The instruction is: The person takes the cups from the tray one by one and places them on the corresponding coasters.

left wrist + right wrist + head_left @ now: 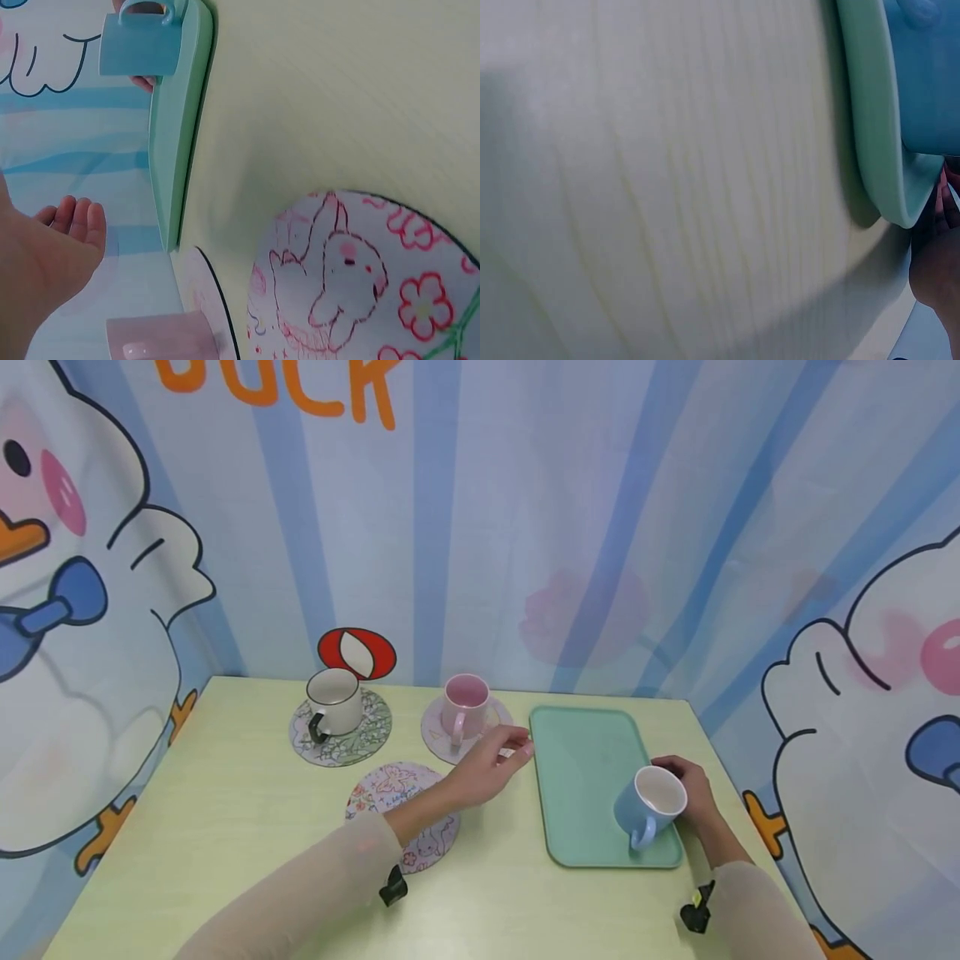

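Note:
A light blue mug (643, 802) stands upright on the near right part of the green tray (585, 752), its handle toward me. My right hand (693, 791) holds the mug from its right side, with fingers curving behind it; the mug hides part of the grip. In the left wrist view, fingertips show past the far side of the mug (141, 45). My left hand (486, 768) hovers by the tray's left edge, fingers loosely bent and holding nothing. Just behind it, a pink mug (467, 703) sits on a round pink coaster (433, 727).
A white mug (334, 706) with a black handle rests on a round patterned coaster (367, 739) at the back left. Another round coaster (431, 843), with pink drawings, lies under my left forearm. A printed curtain (487, 527) hangs along the table's back edge.

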A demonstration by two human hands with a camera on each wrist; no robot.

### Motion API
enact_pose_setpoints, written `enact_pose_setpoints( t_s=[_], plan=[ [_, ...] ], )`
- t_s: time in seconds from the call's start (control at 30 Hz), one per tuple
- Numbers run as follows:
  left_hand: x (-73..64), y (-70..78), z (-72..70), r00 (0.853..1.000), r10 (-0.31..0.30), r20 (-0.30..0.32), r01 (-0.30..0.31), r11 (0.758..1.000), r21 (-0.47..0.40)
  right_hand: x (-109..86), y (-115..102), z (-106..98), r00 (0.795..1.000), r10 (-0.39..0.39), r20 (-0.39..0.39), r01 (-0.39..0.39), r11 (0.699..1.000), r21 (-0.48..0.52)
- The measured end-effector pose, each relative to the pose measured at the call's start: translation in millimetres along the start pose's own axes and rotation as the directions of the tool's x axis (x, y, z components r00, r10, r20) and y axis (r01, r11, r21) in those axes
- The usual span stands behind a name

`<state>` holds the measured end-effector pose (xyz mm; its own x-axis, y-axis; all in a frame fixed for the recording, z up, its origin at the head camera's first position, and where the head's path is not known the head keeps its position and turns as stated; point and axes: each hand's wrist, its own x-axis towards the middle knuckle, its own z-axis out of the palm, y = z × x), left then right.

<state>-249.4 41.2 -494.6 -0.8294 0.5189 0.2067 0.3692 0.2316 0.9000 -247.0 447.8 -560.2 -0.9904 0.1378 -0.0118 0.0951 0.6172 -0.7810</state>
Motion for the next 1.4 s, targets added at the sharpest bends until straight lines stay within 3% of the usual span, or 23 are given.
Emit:
enact_pose_setpoints(
  t_s=[0.33,0.63,1.0,1.4],
  plan=[
    [-2.7,9.1,23.3,0.995,0.002,0.096,0.002,0.999,-0.042,0.5,3,-1,1.0,-0.02,0.018,0.02,1.0,-0.006],
    [-3.7,15.3,34.5,0.993,0.062,0.1,-0.055,0.996,-0.073,0.3,6,-2,0.999,-0.032,0.043,0.031,0.999,0.026],
    [-9.4,18.2,50.9,0.986,0.057,0.159,-0.034,0.989,-0.144,-1.5,1,-6,0.994,-0.072,0.08,0.072,0.997,0.003],
    [-4.5,32.7,71.5,0.976,0.052,0.211,-0.018,0.988,-0.156,4.1,3,-12,0.992,-0.026,0.123,0.025,1.0,0.016]
  ],
)
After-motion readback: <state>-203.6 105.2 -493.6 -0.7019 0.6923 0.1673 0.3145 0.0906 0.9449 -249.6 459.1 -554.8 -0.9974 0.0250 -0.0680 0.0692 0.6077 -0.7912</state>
